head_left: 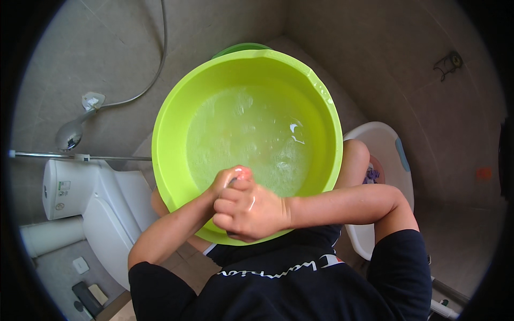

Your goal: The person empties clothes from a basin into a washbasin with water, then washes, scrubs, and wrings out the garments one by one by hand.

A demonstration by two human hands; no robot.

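My left hand and my right hand are pressed together over the near side of a large lime-green basin. The right is curled into a fist, wet and glossy, and covers much of the left. Small dark bits of something show at the edges of the right fist, one beside the left hand and one below; the fingers hide the rest. Cloudy, slightly foamy water fills the bottom of the basin. Both wrists come in over the near rim.
At the left is a white toilet, with a metal bar and a hand shower above it. A white tub stands right of the basin, holding purple cloth. Another green rim shows behind the basin.
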